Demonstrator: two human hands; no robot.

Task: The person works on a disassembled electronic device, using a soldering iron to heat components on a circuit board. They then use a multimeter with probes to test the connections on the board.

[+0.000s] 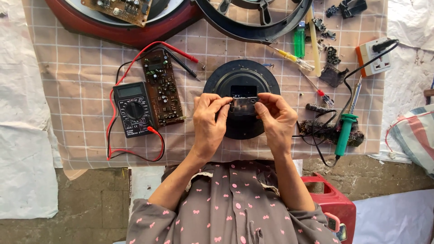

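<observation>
While a small clear part (244,106) is pinched at centre frame by left hand (209,124) and right hand (276,121), over the black round housing (226,83), a slip is risked; it could be dropped if either grip loosens.

Checked cloth (81,68) under everything is woven fabric, matt, beige w/ white lines. Round black part (242,81) looks like plastic, half-glossy. Small piece (244,106) between left hand (210,122) and right hand (275,119) is shiny, maybe clear plastic or metal, cannot tell. Multimeter (134,110) is matt black plastic. Circuit board (162,88) is brown, rough w/ components. Soldering iron (346,129) has green plastic grip.
</observation>
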